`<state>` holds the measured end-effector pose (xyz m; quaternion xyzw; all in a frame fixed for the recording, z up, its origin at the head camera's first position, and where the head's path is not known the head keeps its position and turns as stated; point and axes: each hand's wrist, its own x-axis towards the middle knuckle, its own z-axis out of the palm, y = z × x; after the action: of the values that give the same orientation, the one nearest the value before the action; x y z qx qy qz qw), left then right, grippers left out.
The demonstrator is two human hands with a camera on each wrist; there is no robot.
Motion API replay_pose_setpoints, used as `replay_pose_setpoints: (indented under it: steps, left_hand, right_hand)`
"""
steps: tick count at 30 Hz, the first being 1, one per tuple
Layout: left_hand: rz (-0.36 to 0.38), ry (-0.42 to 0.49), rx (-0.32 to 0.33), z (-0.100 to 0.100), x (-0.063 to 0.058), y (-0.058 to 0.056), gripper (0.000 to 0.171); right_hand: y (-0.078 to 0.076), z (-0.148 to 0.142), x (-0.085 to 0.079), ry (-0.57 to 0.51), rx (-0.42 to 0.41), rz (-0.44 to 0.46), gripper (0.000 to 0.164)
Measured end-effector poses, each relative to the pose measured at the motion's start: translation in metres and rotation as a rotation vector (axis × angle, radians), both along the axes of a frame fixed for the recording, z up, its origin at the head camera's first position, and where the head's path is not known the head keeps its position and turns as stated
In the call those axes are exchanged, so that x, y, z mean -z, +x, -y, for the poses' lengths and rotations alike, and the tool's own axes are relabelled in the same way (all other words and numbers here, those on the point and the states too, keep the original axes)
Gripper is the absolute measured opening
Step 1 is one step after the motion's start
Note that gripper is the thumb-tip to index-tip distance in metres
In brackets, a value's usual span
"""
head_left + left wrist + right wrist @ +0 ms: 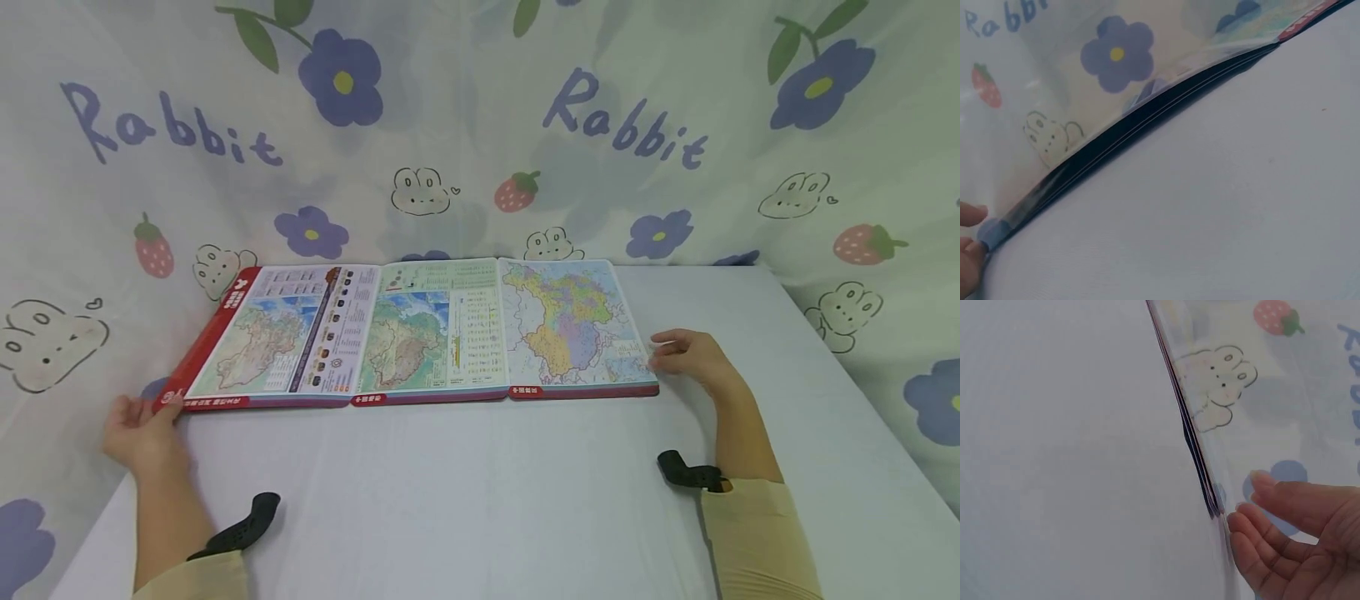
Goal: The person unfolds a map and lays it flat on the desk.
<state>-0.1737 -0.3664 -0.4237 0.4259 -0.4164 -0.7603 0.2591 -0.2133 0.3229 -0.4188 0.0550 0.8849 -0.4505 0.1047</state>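
Observation:
A folding map (pixel 427 333) lies spread on the white table with three panels showing. It has a red strip (pixel 217 333) down its left side and colored maps printed on each panel. My left hand (pixel 146 437) pinches its near left corner between thumb and fingers. Beside the right edge is my right hand (pixel 693 357), fingers loosely bent and thumb apart from them. In the right wrist view, those fingertips (pixel 1238 519) are close to the map's layered edge (pixel 1191 434); whether they touch cannot be told. The left wrist view shows the stacked dark edge (pixel 1147 115) bowing slightly off the table.
Behind the table hangs a pale curtain (pixel 465 108) printed with flowers, rabbits and strawberries. White tabletop (pixel 450 492) stretches in front of the map. Black wrist devices (pixel 243 525) stick out from both sleeves (pixel 761 533).

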Motion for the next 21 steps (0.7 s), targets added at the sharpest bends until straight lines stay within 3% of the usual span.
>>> replay_pose_setpoints:
  steps: [3, 7, 11, 16, 18, 21]
  left_hand:
    - [-0.026, -0.042, -0.025, -0.003, -0.001, 0.0, 0.085]
    - [-0.04, -0.13, 0.011, -0.012, -0.005, 0.0, 0.083]
    - [-0.049, -0.218, 0.079, -0.027, -0.015, 0.0, 0.08]
    - [-0.023, -0.376, 0.2, -0.049, -0.031, 0.0, 0.074]
    - [0.059, -0.514, 0.285, -0.057, -0.039, -0.001, 0.071]
    - [0.253, -0.766, 0.446, -0.068, -0.048, 0.0, 0.075]
  right_hand:
    - [0.0, -0.003, -0.002, 0.014, 0.08, -0.029, 0.049]
    - [0.001, 0.0, -0.009, -0.022, 0.102, -0.114, 0.05]
    - [0.003, 0.005, -0.02, -0.023, 0.053, -0.191, 0.054]
    - [0.006, 0.012, -0.029, 0.108, -0.013, -0.218, 0.062]
    - [0.007, 0.016, -0.034, 0.139, -0.038, -0.217, 0.068]
    - [0.01, 0.025, -0.043, 0.172, -0.058, -0.22, 0.075]
